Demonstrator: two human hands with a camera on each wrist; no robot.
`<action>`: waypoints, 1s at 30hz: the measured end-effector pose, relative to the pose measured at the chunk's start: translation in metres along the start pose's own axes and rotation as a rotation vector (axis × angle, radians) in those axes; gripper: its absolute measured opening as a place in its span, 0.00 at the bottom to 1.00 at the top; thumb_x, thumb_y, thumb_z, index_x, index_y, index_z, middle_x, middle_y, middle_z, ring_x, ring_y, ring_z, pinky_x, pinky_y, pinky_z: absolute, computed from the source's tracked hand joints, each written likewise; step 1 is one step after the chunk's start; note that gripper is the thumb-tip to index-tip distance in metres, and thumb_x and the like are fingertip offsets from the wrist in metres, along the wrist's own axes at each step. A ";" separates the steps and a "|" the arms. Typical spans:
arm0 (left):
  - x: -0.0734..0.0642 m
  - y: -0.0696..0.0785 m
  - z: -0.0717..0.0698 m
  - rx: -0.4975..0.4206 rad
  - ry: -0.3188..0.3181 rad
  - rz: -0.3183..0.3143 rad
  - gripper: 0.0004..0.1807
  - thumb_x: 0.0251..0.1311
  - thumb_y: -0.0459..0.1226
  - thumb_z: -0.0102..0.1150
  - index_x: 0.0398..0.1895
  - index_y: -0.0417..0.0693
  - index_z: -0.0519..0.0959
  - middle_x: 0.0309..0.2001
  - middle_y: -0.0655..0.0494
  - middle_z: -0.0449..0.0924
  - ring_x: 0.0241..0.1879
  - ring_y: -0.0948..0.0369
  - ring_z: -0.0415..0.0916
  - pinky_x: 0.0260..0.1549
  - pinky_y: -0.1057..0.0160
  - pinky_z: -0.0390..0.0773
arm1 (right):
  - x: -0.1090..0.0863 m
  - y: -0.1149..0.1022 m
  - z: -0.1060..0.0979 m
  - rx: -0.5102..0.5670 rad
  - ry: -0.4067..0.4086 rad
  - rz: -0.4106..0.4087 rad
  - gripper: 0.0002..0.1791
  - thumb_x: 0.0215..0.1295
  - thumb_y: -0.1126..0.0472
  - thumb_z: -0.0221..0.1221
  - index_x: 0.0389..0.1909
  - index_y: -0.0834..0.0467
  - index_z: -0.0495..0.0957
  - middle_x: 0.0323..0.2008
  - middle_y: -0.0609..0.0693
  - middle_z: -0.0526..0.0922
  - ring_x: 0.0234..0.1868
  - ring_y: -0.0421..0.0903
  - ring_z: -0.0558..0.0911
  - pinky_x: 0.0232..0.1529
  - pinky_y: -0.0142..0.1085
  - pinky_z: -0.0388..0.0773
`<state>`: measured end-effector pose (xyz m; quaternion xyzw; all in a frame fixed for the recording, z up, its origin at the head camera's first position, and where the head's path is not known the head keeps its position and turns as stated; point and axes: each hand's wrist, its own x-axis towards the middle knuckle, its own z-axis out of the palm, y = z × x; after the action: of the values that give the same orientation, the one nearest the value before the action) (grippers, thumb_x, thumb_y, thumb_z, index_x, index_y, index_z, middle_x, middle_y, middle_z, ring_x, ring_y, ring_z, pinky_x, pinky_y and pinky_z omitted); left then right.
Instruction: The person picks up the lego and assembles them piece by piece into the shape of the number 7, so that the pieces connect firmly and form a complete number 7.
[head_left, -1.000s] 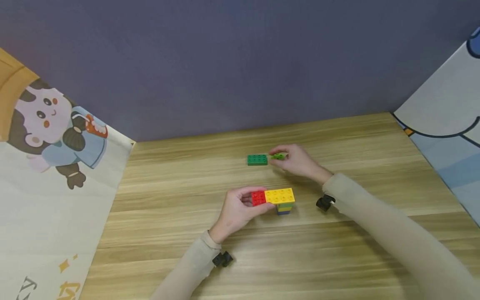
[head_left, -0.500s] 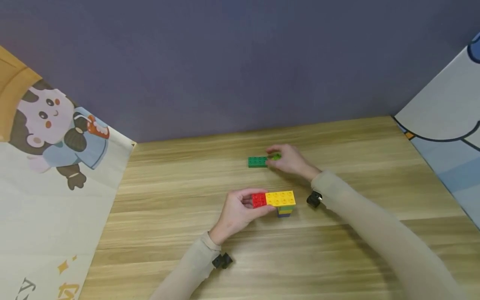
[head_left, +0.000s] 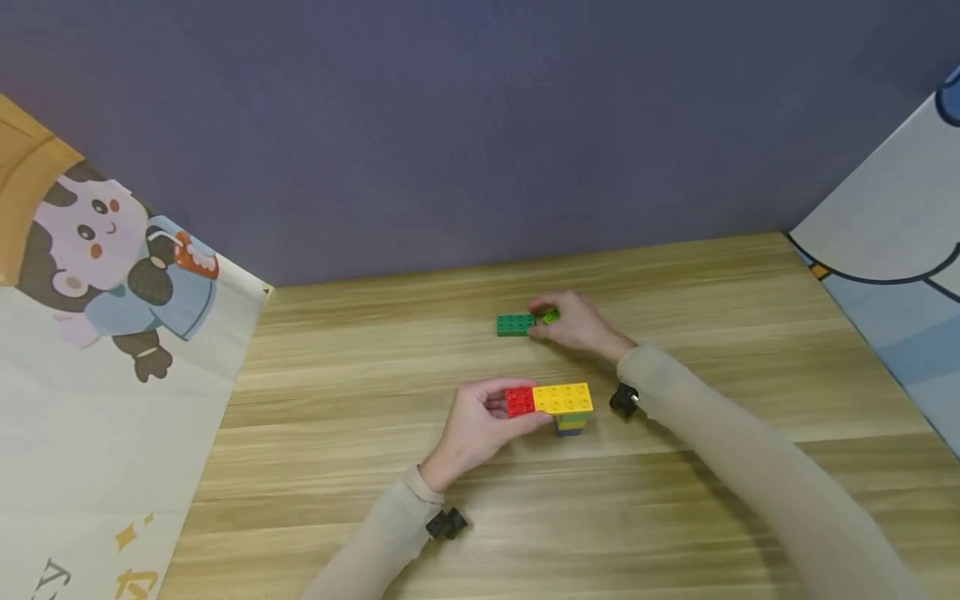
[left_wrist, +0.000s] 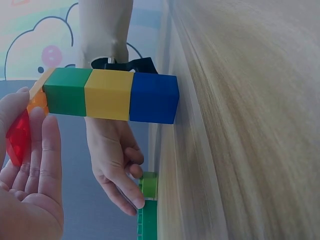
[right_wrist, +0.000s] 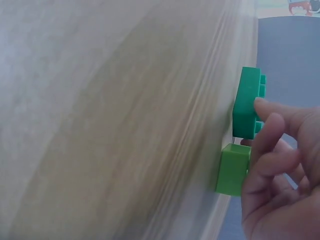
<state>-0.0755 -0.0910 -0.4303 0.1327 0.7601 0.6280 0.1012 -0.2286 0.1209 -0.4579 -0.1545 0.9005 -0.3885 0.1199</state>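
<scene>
My left hand [head_left: 476,421] grips a red brick [head_left: 520,402] at the left end of a long yellow brick [head_left: 564,398], thumb in front and fingers behind. Under the yellow brick's right part runs a column of a green brick [left_wrist: 66,92], a yellow brick [left_wrist: 109,95] and a blue brick [left_wrist: 154,98], the blue one lowest, at the tabletop. Farther back, my right hand [head_left: 577,323] pinches the right end of a dark green brick [head_left: 513,325] lying studs-up. A lime green brick [right_wrist: 233,170] sits just right of it, beneath my curled fingers.
The wooden table [head_left: 337,400] ends at a dark blue-grey wall [head_left: 480,142] behind the bricks. Printed cartoon panels [head_left: 97,333] stand at the sides. Each sleeved wrist carries a small black camera mount [head_left: 446,523].
My right hand has slid left from around the lime brick to the dark green brick's end. My left hand and the bricks it holds stay nearly still.
</scene>
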 end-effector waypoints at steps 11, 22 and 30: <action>0.000 -0.001 0.001 0.006 0.005 0.004 0.23 0.56 0.33 0.80 0.56 0.41 0.87 0.47 0.42 0.92 0.32 0.70 0.84 0.34 0.70 0.87 | -0.001 -0.002 0.002 -0.044 0.011 0.012 0.26 0.66 0.53 0.73 0.64 0.56 0.84 0.62 0.57 0.86 0.62 0.56 0.82 0.69 0.57 0.76; -0.001 0.000 0.000 -0.009 -0.004 0.015 0.23 0.57 0.33 0.80 0.57 0.40 0.87 0.47 0.42 0.91 0.31 0.69 0.84 0.33 0.70 0.86 | -0.005 -0.005 -0.007 0.012 0.029 -0.034 0.23 0.67 0.55 0.73 0.61 0.57 0.85 0.59 0.58 0.88 0.59 0.57 0.84 0.64 0.55 0.80; -0.001 0.000 0.000 0.004 -0.003 -0.002 0.23 0.57 0.34 0.80 0.57 0.42 0.87 0.48 0.43 0.92 0.32 0.69 0.84 0.34 0.70 0.86 | -0.015 -0.011 -0.026 0.023 0.052 -0.033 0.23 0.67 0.51 0.73 0.61 0.54 0.86 0.61 0.57 0.88 0.57 0.55 0.85 0.59 0.47 0.81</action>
<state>-0.0751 -0.0914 -0.4302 0.1331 0.7613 0.6262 0.1025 -0.2215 0.1365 -0.4310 -0.1580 0.8960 -0.4046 0.0919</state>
